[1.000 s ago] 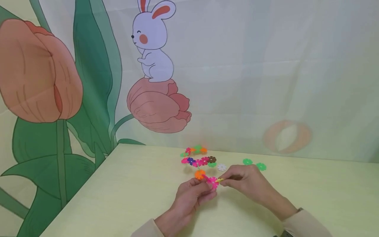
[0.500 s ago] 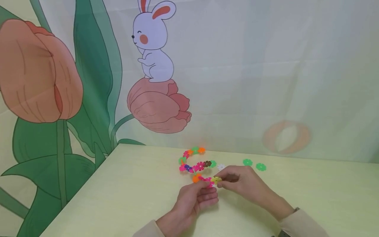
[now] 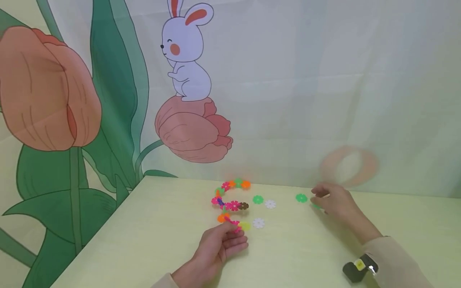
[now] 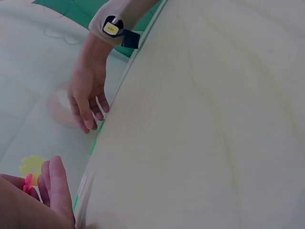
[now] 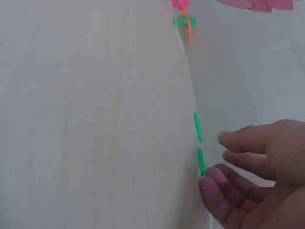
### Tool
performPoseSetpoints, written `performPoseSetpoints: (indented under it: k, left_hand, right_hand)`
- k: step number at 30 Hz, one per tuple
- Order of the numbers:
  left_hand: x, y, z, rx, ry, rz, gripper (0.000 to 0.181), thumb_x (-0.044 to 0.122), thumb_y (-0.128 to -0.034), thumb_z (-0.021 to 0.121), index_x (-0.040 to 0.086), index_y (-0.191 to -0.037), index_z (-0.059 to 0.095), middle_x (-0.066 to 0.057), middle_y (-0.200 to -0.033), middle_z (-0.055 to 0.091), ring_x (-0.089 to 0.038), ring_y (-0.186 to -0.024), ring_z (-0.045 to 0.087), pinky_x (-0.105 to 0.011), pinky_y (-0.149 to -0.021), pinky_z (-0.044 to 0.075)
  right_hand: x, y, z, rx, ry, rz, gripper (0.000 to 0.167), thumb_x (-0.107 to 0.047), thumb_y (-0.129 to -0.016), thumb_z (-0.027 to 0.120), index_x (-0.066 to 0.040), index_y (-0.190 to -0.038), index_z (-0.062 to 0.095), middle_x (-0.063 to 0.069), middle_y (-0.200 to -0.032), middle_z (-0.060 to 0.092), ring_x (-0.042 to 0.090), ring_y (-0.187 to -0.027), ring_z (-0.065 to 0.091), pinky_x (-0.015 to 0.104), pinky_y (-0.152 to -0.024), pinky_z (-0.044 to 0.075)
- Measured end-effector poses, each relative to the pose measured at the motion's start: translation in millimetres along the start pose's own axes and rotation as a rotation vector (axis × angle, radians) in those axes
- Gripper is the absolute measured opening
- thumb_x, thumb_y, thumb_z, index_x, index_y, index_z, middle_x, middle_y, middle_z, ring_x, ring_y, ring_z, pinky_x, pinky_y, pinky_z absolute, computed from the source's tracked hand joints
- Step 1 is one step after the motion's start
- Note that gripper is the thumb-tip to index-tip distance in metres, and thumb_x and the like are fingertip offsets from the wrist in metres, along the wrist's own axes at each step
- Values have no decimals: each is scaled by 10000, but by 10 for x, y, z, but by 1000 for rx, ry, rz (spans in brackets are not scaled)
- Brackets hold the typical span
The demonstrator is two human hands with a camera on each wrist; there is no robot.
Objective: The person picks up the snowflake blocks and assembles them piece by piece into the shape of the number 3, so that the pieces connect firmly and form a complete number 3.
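Note:
My left hand [image 3: 219, 245] pinches a pink snowflake disc [image 3: 236, 225] between thumb and fingers. A yellow snowflake disc [image 3: 245, 226] joins onto it, on the side towards the right. From the pink disc a curving chain of linked discs runs back over the table, with an orange disc [image 3: 221, 218] and a brown disc [image 3: 243, 206] among them. Over at the right, my right hand [image 3: 335, 203] is at a loose green disc [image 3: 315, 206], partly covering it. In the right wrist view its fingers are parted beside that green disc [image 5: 202, 161], gripping nothing.
Another green disc [image 3: 301, 198] lies left of my right hand. Nearer the chain lie a green disc [image 3: 257, 199] and a white disc [image 3: 270, 204]. A second white disc [image 3: 259, 223] is right of the yellow one. A printed curtain [image 3: 273, 100] hangs behind the table.
My right hand has let go of the yellow disc and moved right to the loose green disc. My left hand has shifted left with the chain, and the nearer white disc now shows fully.

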State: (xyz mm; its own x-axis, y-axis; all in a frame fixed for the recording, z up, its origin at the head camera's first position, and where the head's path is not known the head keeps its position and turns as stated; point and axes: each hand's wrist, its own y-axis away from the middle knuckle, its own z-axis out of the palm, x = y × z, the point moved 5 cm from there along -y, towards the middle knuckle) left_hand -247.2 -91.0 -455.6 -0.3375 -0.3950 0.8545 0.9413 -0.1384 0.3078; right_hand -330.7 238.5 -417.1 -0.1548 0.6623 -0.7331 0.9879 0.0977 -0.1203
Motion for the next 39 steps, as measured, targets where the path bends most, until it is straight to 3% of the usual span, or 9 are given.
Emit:
performPoseSetpoints:
  k: [6, 11, 15, 20, 26, 31, 39]
  left_hand:
    - [-29, 54, -37, -15, -21, -17, 193, 63, -967, 642, -70, -1107, 635, -153, -988, 708, -235, -901, 765, -384, -900, 621]
    - [-62, 57, -21, -79, -39, -9, 169, 46, -1001, 648, -70, -1122, 623, -180, -1027, 734, -257, -946, 776, -401, -918, 615]
    - [-59, 27, -1, -110, -35, 7, 116, 25, -1016, 665, -34, -1095, 604, -163, -1007, 747, -248, -934, 779, -403, -918, 616]
    - [-42, 2, 10, -140, -32, 25, 154, -6, -1024, 654, -35, -1140, 556, -169, -1034, 754, -255, -945, 778, -407, -920, 616]
    - [-58, -35, 41, -162, -48, 31, 172, -21, -1013, 671, -19, -1138, 554, -177, -1038, 767, -252, -941, 780, -405, -914, 619]
    - [-141, -72, 134, -168, -47, 37, 159, -38, -997, 685, 15, -1081, 562, -180, -1018, 770, -252, -920, 780, -407, -904, 623]
    - [-193, -102, 293, -177, -61, 49, 172, -54, -981, 693, 14, -1063, 559, -193, -1007, 770, -252, -899, 779, -419, -893, 628]
  right_hand:
    - [69, -81, 4, -62, 101, 35, 428, -138, -952, 766, 156, -1229, 622, 324, -1166, 655, 263, -823, 677, 424, -732, 608]
    - [129, -97, -38, -69, 175, 45, 399, -184, -920, 808, 115, -1140, 660, 272, -1123, 683, 344, -948, 662, 533, -862, 572]
    - [191, -84, -45, -95, 154, 97, 418, -243, -904, 845, 81, -1090, 657, 166, -978, 680, 285, -839, 634, 448, -767, 556]
    - [199, -48, 10, -135, 45, 133, 339, -234, -923, 844, 37, -1029, 670, 69, -824, 650, 193, -697, 615, 343, -657, 544]
    - [104, 24, 182, -233, -177, 58, 189, -147, -995, 761, 20, -1026, 680, 74, -883, 714, 215, -733, 687, 342, -671, 636]
    - [48, 133, 348, -322, -293, 11, 185, -136, -1032, 709, 38, -1070, 662, 68, -903, 713, 225, -779, 697, 322, -699, 636]
    - [-74, 423, 540, -307, -527, 61, 261, -148, -1025, 715, 52, -1172, 634, 89, -986, 725, 251, -867, 726, 334, -820, 632]
